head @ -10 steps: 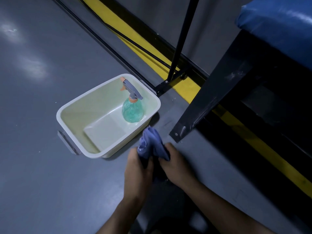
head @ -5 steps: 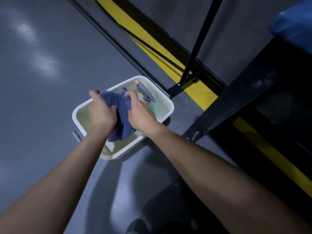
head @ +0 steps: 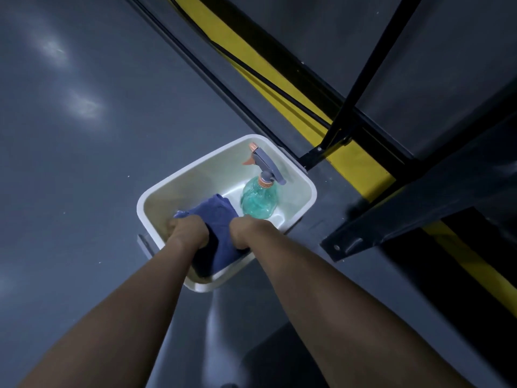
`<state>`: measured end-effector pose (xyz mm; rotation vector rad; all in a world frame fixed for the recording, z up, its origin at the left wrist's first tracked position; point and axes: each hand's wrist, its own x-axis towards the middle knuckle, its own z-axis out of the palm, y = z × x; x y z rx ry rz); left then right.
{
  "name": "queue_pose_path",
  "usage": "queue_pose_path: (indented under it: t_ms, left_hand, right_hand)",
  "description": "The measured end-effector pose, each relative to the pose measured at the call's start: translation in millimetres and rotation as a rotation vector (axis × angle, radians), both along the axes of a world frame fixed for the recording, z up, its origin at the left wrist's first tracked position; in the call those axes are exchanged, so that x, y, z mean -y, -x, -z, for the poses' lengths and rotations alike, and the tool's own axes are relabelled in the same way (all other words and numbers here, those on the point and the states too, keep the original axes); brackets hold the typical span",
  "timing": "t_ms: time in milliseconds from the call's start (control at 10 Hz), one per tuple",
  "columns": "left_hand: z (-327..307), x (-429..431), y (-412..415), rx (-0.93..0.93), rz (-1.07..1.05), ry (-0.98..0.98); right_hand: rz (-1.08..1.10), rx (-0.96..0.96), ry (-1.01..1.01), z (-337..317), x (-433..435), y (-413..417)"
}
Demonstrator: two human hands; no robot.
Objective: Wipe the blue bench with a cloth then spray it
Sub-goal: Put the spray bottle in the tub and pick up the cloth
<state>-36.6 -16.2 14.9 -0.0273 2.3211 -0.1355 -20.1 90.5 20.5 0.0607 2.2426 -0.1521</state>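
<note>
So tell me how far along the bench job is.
Wiping can't be confirmed; the bench is out of view. In hand: left hand and right hand press the cloth into the tub. Left: the spray bottle stands there untouched.

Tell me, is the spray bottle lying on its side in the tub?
No, the spray bottle stands upright in the white tub, beside the blue cloth that both hands hold.

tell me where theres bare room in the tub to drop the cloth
Free: the tub floor along its far-left wall, beyond the cloth. Crowded: the right corner holds the spray bottle; the near end holds both hands, left and right.
</note>
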Motion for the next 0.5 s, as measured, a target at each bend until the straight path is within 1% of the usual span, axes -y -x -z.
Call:
queue_pose_path:
  t_ms: [100, 200, 300, 400, 500]
  left_hand:
    - [4.4, -4.5, 2.2, 0.052, -0.047, -0.024]
    - [2.9, -18.1, -4.0, -0.137, 0.033, -0.001]
    - [-1.1, -25.6, -10.6, -0.121, -0.134, -0.194]
    - [-9.0, -21.2, -8.1, -0.079, -0.327, -0.352]
    - [-37.1, -13.0, -18.7, -0.223, -0.468, -0.391]
  right_hand:
    - [0.019, -0.031, -0.052, -4.8, -3.3, -1.8]
    - [0.037, -0.153, -0.009, -13.8, -1.0, 0.2]
    - [0.013, 0.014, -0.037, -22.5, 3.3, -7.1]
    - [0.003, -0.2, -0.012, -42.5, -7.8, -14.6]
    - [0.044, -0.454, 0.085, -79.8, -15.2, -36.7]
